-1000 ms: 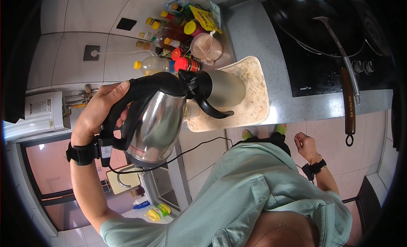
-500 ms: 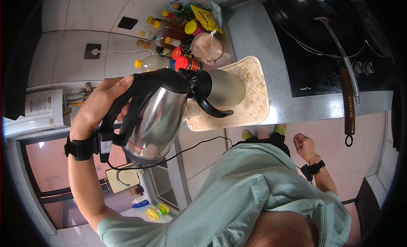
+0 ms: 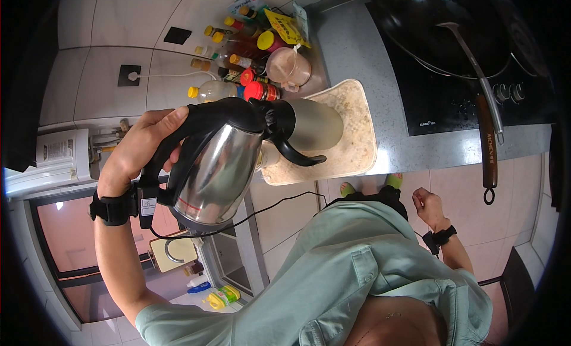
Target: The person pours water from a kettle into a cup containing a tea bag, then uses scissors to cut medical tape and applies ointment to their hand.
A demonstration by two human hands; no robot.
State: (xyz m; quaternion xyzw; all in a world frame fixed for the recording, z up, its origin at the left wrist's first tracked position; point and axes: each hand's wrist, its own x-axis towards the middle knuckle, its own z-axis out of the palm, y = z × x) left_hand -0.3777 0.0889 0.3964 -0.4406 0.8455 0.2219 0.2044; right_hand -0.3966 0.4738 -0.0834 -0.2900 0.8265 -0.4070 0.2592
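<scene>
My left hand is wrapped round the black handle of a shiny steel electric kettle. The kettle is held up in a tilt, its black lid end against the dark top of a pale vacuum jug. Any stream between the two is hidden. The jug stands on a cream speckled mat and has a curved black handle. Low at my side hangs my right hand, fingers curled in, with nothing visible in it.
Sauce bottles, red-lidded jars and a pinkish plastic jug crowd the wall side. At right, a wok with a spatula sits on the black hob. A thin black cable runs from my left wrist.
</scene>
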